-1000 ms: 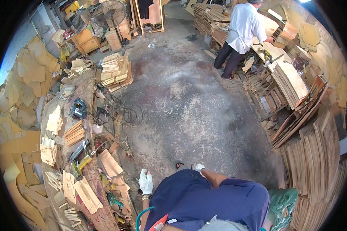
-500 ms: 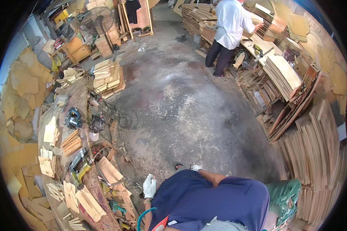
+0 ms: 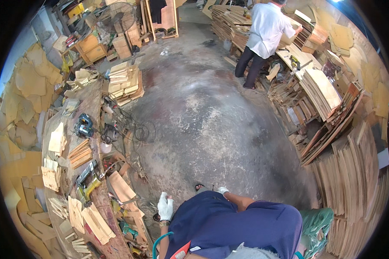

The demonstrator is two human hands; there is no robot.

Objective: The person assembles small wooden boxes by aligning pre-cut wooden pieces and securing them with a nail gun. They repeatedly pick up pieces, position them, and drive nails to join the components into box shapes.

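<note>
Left hand (image 3: 165,207), in a white glove, is shown hanging open and empty, fingers extended, just beside the near right edge of the worktop (image 3: 92,103). Right hand (image 3: 222,190), also gloved, is largely hidden by the thigh; its state cannot be told. Nothing is gripped, so the step is judged an approach. The nearest piece, a plywood offcut (image 3: 122,186), is propped at that same edge, its long axis slanted from far left to near right. A grasp would call for the fingers to be closed across its narrow width. A person in a white shirt (image 3: 268,30) is seen across the floor (image 3: 212,129).
</note>
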